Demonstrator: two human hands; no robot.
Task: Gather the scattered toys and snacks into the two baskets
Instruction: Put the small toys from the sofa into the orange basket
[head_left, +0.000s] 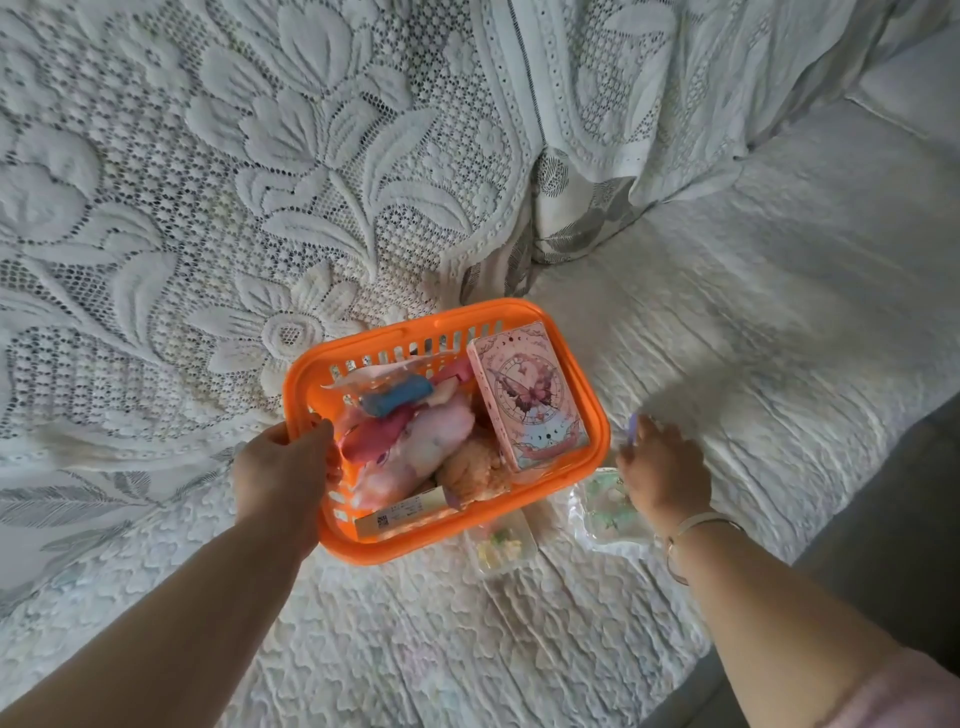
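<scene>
holding the orange basket (597, 410) by its near left rim, the left hand (283, 465) has its fingers curled over the edge, thumb inside. the basket sits on a white quilted sofa seat (779, 291), close to the lace cover (208, 182) on the backrest. it looks like light, stiff plastic with slots, so the rim is a good place to hold. i see one basket only; the second one is not in view.

inside it there is a soft pile: one blue packet (396, 397), one pink plush toy (415, 441), one fuzzy orange toy (475, 470), and one long white box (400, 517) along the near side. these look squishy and light, easy to squeeze. one pink box with a butterfly (527, 397) leans against the right wall. it looks hard and flat, best held by its edges.

just outside, near the front right corner, lie two clear packets: one with yellow bits (501, 543) and one with green bits (602, 512). they look thin, crinkly and a bit slippery, so a pinch at the edge should work.

the right hand (662, 467) reaches down over the green packet. something purple (632, 428) shows at its fingertips, but i cannot tell if the fingers grip anything. a silver bracelet (696, 525) is on that wrist.
</scene>
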